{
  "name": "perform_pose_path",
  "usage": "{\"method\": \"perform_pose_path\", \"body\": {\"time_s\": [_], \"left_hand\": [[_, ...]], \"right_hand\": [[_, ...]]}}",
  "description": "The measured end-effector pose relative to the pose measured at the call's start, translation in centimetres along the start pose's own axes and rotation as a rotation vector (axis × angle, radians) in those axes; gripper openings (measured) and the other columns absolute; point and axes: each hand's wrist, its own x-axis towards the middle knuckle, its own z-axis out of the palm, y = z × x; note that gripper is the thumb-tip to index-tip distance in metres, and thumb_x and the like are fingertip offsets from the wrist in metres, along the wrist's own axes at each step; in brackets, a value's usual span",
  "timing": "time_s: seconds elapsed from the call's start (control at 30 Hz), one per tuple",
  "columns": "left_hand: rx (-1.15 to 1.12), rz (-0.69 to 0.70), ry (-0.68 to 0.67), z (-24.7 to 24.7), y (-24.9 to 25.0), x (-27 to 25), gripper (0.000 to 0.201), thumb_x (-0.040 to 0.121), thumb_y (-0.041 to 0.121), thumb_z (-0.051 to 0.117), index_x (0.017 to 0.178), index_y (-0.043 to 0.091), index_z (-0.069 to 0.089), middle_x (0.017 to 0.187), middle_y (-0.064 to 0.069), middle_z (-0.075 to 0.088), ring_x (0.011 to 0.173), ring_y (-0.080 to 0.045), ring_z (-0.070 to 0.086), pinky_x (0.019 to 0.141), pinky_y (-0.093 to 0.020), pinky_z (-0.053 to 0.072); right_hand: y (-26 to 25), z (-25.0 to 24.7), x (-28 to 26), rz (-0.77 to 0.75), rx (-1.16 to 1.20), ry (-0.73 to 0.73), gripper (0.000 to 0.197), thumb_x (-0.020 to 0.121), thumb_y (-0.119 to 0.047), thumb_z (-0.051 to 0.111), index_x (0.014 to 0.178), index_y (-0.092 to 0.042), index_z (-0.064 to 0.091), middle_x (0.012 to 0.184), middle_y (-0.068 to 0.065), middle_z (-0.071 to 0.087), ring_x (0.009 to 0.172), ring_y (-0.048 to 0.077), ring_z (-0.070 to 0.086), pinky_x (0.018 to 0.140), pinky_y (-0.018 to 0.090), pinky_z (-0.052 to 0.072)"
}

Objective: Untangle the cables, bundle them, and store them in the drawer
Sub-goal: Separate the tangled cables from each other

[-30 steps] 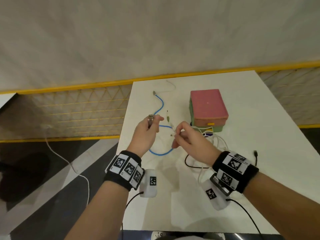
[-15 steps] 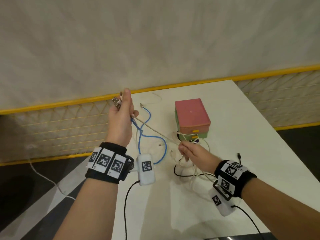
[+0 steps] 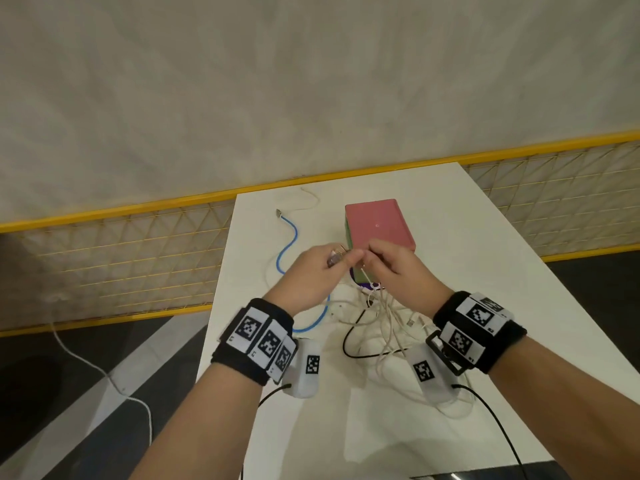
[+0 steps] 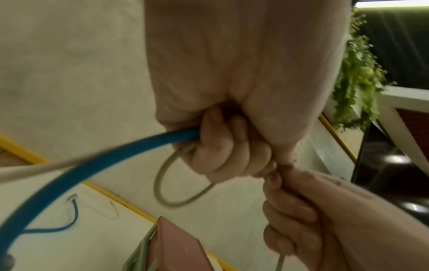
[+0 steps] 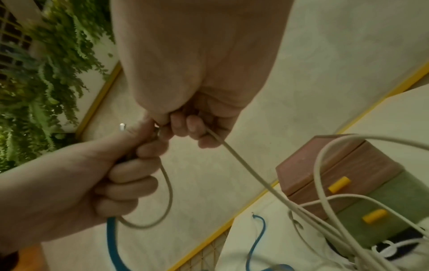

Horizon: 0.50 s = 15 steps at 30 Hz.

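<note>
Both hands meet above the white table (image 3: 485, 271), just in front of the small drawer box (image 3: 377, 223) with its pink top. My left hand (image 3: 341, 259) grips the blue cable (image 4: 92, 161) together with a short loop of beige cable (image 4: 162, 183); a metal plug end sticks out by its thumb. My right hand (image 3: 367, 261) pinches the same beige cable (image 5: 243, 165), which runs down to the tangle of white cables (image 3: 381, 317). The blue cable (image 3: 287, 247) curves left across the table to a far plug.
A black cable (image 3: 349, 344) loops under the white tangle. The box has green lower drawers (image 5: 394, 210) with yellow handles (image 5: 338, 184), all closed. A yellow mesh fence (image 3: 121, 258) borders the table's left and back; a thin white cord (image 3: 308, 199) lies near the far edge.
My left hand, raised up and to the left half a second ago with the cable stretched, has come back down to meet the right hand in front of the box.
</note>
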Motion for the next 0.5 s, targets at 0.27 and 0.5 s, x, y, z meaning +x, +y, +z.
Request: {"method": "perform_pose_path", "body": {"time_s": [0.27, 0.5], "left_hand": [[-0.164, -0.063, 0.619, -4.5, 0.0, 1.1, 0.028, 0.097, 0.041, 0.052, 0.087, 0.016, 0.058, 0.053, 0.011, 0.039, 0.045, -0.006, 0.033, 0.049, -0.021, 0.031], [0.073, 0.127, 0.106, 0.6, 0.1, 0.2, 0.023, 0.097, 0.045, 0.050, 0.108, 0.030, 0.063, 0.050, 0.010, 0.040, 0.042, -0.004, 0.037, 0.049, -0.020, 0.032]], "right_hand": [[3.4, -0.7, -2.2, 0.188, -0.074, -0.098, 0.029, 0.102, -0.018, 0.038, 0.078, -0.011, 0.051, 0.065, -0.006, 0.042, 0.056, 0.002, 0.037, 0.057, 0.015, 0.034], [1.6, -0.4, -1.3, 0.061, -0.106, -0.057, 0.026, 0.100, -0.027, 0.040, 0.080, -0.020, 0.056, 0.073, 0.015, 0.055, 0.071, 0.031, 0.052, 0.067, 0.040, 0.045]]}}
